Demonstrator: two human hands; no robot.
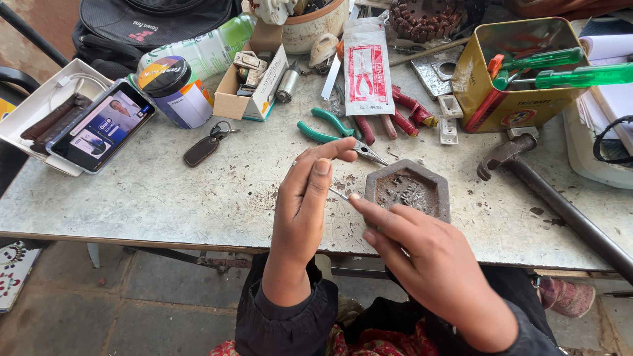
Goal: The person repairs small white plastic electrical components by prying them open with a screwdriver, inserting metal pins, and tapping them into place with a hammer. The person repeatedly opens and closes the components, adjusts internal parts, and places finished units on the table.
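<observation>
My left hand [304,204] and my right hand [422,254] meet above the near edge of a worn grey table [198,198]. Between their fingertips they pinch a thin, short metal pin or wire [339,194]. My left thumb and forefinger close on its left end, my right forefinger and thumb touch its right end. Just behind my right hand sits a hexagonal metal tray [407,189] holding small metal scraps. Green-handled needle-nose pliers [336,135] lie just beyond my left fingertips.
A phone [102,128] rests on a white tray at left, beside a round tin [173,91], a key fob [204,149] and a small open carton [254,82]. Red-handled tools [395,118], a yellow tin [511,79] with green screwdrivers and a long hammer [560,204] lie to the right.
</observation>
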